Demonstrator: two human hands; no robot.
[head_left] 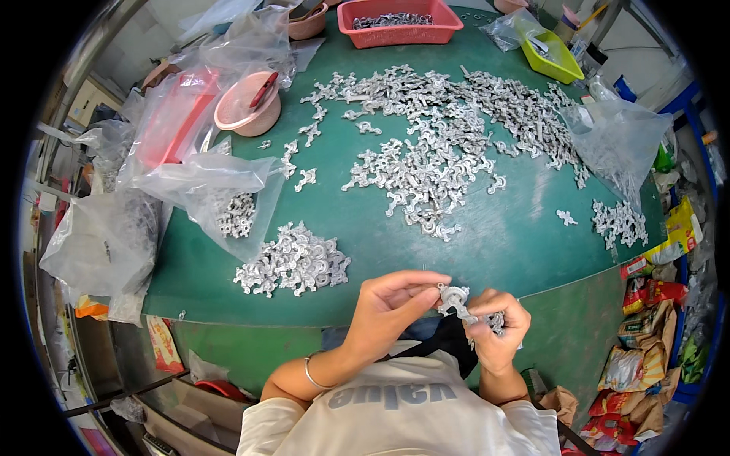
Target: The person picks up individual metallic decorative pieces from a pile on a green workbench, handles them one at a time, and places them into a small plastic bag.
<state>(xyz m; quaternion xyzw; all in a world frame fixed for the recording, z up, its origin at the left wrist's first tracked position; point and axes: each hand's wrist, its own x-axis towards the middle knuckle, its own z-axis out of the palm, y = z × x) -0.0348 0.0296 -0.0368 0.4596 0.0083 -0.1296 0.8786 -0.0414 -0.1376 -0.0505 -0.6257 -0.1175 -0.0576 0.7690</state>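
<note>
Close to my body, at the table's near edge, both hands are raised and nearly meet. The thumb and fingertips of my left hand pinch one end of a small silver-grey metal casting with a rounded middle and knobbed ends. My right hand is closed on its other end, and more of the same metal castings show between its fingers. How many it holds is hidden. A pile of castings lies left of my left hand, and a larger heap of castings spreads beyond my hands.
The green table carries clear plastic bags, a pink bowl with a red-handled tool, a red bin of metal parts and a yellow-green basket. Another small pile of castings sits right. Colourful bags stand beyond the right edge.
</note>
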